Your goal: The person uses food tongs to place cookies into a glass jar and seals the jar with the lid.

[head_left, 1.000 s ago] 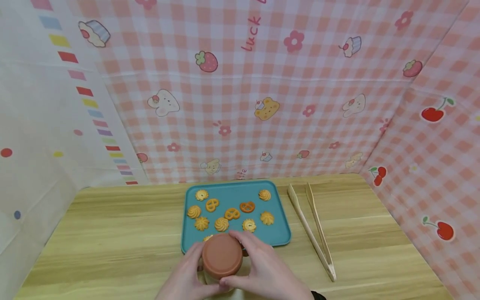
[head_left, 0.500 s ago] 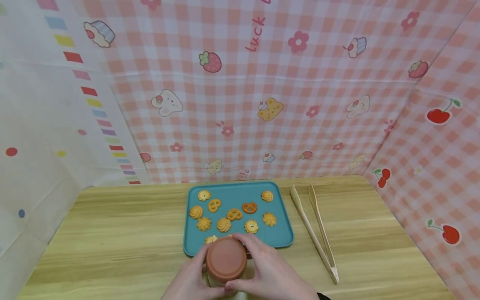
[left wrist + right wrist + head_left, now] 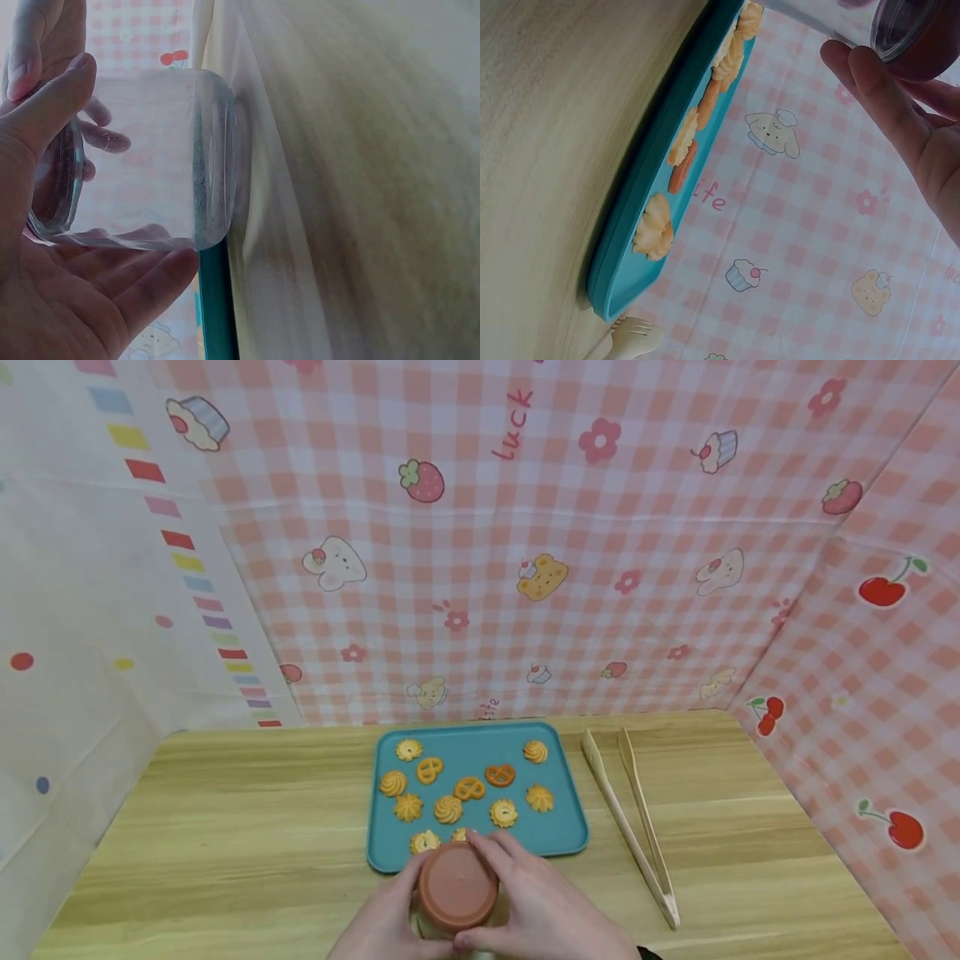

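A clear glass jar (image 3: 142,154) with a brown lid (image 3: 459,887) stands on the table at the near edge of a teal tray (image 3: 480,739). My left hand (image 3: 386,914) holds the jar, thumb up by the lid and fingers along the glass wall. From the other side my right hand (image 3: 540,902) curves its fingers and thumb around the lid. The thumbs lie close together at the lid's near side. Several cookies (image 3: 503,813) and pretzels (image 3: 469,788) are spread over the tray. Most of the jar's body is hidden under the lid in the head view.
Wooden tongs (image 3: 633,827) lie on the table to the right of the tray, arms spread toward the back. A pink checked cloth (image 3: 480,527) hangs behind the wood-grain table (image 3: 225,827), and more printed cloth borders both sides.
The lid and both hands have shifted slightly toward me and to the right. More of the cookies at the tray's near edge shows. Tray and tongs lie as before.
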The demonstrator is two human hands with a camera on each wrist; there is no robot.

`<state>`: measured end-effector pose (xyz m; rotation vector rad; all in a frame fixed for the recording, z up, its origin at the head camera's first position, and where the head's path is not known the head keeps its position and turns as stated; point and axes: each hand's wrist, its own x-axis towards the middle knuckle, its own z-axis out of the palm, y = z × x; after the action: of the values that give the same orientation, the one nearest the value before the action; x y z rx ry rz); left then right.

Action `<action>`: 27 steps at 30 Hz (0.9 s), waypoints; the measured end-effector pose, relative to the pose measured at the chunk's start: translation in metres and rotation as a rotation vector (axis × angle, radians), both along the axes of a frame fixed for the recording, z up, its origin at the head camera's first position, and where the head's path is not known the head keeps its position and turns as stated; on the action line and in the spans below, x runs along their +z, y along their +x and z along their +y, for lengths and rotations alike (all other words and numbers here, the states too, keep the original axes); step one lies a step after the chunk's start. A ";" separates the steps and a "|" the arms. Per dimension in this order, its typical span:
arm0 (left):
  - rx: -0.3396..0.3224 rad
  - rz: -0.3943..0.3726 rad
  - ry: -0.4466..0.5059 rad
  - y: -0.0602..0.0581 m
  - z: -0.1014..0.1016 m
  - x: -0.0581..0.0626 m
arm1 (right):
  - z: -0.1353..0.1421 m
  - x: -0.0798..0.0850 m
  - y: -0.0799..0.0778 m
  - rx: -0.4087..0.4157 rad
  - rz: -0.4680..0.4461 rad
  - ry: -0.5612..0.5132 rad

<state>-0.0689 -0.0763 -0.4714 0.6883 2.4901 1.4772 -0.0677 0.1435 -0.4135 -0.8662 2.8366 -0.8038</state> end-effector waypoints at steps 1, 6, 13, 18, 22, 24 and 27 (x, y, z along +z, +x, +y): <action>-0.002 -0.002 -0.001 0.000 0.000 -0.001 | 0.000 0.000 0.000 0.001 0.003 0.003; -0.010 -0.002 -0.020 -0.003 -0.002 -0.003 | -0.004 -0.002 0.001 0.003 0.043 0.003; -0.039 -0.012 -0.050 -0.007 -0.006 -0.005 | -0.014 -0.003 0.001 -0.001 0.148 0.018; -0.026 -0.018 -0.088 -0.007 -0.006 -0.003 | -0.024 -0.003 0.000 -0.018 0.236 0.041; -0.015 -0.016 -0.133 -0.007 -0.005 -0.001 | -0.029 -0.005 -0.002 -0.012 0.325 0.059; -0.014 -0.014 -0.146 -0.007 -0.006 -0.001 | -0.032 -0.006 -0.003 -0.002 0.363 0.082; -0.021 -0.017 -0.142 -0.007 -0.007 -0.001 | -0.036 -0.009 -0.004 0.010 0.401 0.123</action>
<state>-0.0760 -0.0828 -0.4728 0.6709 2.5365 1.2786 -0.0720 0.1073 -0.4226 -1.1341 3.1731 -0.4919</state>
